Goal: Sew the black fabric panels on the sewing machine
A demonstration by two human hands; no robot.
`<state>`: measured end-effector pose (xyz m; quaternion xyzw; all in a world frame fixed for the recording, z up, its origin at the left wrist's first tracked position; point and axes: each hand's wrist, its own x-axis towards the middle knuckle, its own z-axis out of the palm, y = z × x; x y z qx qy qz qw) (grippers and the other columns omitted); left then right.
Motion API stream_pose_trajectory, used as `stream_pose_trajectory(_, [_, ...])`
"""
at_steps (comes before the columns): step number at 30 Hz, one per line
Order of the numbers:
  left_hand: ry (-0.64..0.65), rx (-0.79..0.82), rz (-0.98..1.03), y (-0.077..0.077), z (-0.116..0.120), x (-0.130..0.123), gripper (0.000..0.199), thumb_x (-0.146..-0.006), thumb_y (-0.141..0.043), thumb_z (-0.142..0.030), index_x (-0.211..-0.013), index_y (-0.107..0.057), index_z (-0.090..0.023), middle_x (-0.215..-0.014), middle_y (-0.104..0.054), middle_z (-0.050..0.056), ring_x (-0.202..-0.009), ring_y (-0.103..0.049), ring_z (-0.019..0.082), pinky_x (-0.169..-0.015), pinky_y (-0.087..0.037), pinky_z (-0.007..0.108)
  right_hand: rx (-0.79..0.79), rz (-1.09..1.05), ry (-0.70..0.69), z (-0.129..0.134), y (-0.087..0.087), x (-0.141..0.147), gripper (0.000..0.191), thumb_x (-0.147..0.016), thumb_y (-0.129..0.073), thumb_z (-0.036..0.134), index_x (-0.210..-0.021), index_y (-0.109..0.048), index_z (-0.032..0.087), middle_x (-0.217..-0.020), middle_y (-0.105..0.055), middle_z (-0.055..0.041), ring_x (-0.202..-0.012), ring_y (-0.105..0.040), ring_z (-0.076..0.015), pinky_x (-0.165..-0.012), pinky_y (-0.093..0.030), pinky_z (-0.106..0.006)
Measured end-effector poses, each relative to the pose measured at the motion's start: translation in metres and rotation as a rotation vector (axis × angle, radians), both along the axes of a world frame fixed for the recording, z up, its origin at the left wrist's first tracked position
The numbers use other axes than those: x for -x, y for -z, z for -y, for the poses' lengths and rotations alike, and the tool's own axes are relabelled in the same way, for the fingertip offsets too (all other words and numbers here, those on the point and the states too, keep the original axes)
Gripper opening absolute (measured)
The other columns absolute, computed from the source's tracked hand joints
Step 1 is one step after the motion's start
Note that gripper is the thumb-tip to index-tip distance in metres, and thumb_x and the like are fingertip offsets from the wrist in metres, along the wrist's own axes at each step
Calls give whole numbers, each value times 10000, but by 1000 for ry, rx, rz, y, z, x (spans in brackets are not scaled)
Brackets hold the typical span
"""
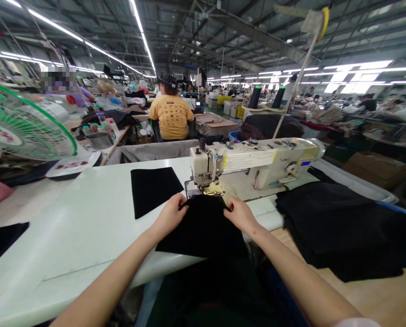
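Note:
A black fabric piece (203, 231) lies in front of the sewing machine (237, 165), its far edge close to the needle area; whether it is under the presser foot I cannot tell. My left hand (174, 211) pinches the left edge of this piece. On its right edge, my right hand (239, 213) grips the cloth between thumb and fingers. The near part of the cloth hangs over the table's front edge toward my lap. Another black piece (153, 188) lies flat on the pale table (87, 218), left of the machine.
A stack of black fabric (346, 222) lies at the right. More black cloth (2, 240) is at the far left. A green-rimmed fan (22, 122) stands on the left. Thread cones (255, 96) rise behind the machine. A person in a yellow shirt (172, 116) sits ahead.

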<state>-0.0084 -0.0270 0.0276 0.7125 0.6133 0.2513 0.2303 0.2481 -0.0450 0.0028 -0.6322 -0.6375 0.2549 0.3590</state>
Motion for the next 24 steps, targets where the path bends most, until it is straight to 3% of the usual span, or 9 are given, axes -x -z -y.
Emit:
stream_pose_trajectory(2, [-23,-18,140,-5,18,4,123,-776,-567,-244,-757,-446,-232,-876,-645,23,-845,-630,203,-782,-486,316,-32,-91,-8,10,-3,-2,154,-705,-654,208,-658,-509,232,-732,-619,6,-723,-576,-183,-721,-445,-308])
stream_pose_trajectory(4, [-19,29,427,-12,35,9,178,-737,-649,-269,-765,-481,-218,-1051,-687,47,-962,-652,207,-859,-493,320,-31,-244,-57,21,-7,-5,115,-740,-666,302,-784,-595,224,-889,-708,-36,-840,-653,-212,-782,-494,-330])
stream_pose_trajectory(7, [-23,97,890,-23,52,15,239,-637,-788,-241,-757,-586,-194,-1235,-675,62,-1103,-632,226,-978,-457,329,27,-623,-134,36,-15,-10,366,-712,-777,403,-1015,-692,217,-1085,-748,-68,-1069,-667,-255,-938,-495,-372])
stream_pose_trajectory(9, [-42,90,1015,-29,59,15,213,-632,-825,-237,-756,-659,-188,-1247,-677,60,-1108,-629,223,-1002,-445,324,73,-841,-133,43,-20,-12,458,-683,-838,423,-1077,-723,221,-1127,-752,-69,-1139,-648,-265,-1014,-466,-383])
stream_pose_trajectory(14, [-55,23,1086,-42,68,13,156,-711,-816,-320,-790,-777,-191,-1210,-687,75,-1110,-624,241,-983,-464,312,102,-1004,-105,52,-26,-13,449,-720,-845,417,-1114,-751,222,-1165,-751,-72,-1149,-656,-273,-1058,-465,-394])
stream_pose_trajectory(17, [-64,-31,1068,-50,71,11,202,-759,-778,-384,-834,-800,-198,-1190,-688,87,-1128,-617,261,-979,-473,326,84,-1053,12,52,-25,-14,453,-698,-852,473,-1060,-776,212,-1158,-754,-76,-1213,-627,-288,-1082,-461,-395])
stream_pose_trajectory(21, [-169,-190,977,-57,75,5,190,-737,-786,-387,-770,-796,-200,-1060,-719,77,-1045,-644,247,-952,-494,326,57,-1103,207,53,-28,-13,489,-575,-916,487,-971,-800,224,-1202,-740,-56,-1326,-539,-293,-1156,-381,-387])
stream_pose_trajectory(24, [-260,-251,973,-58,76,1,179,-687,-817,-363,-772,-791,-208,-961,-741,56,-963,-666,220,-915,-517,309,49,-1137,227,53,-34,-11,485,-510,-949,440,-917,-809,216,-1197,-742,-60,-1284,-578,-298,-1124,-423,-359])
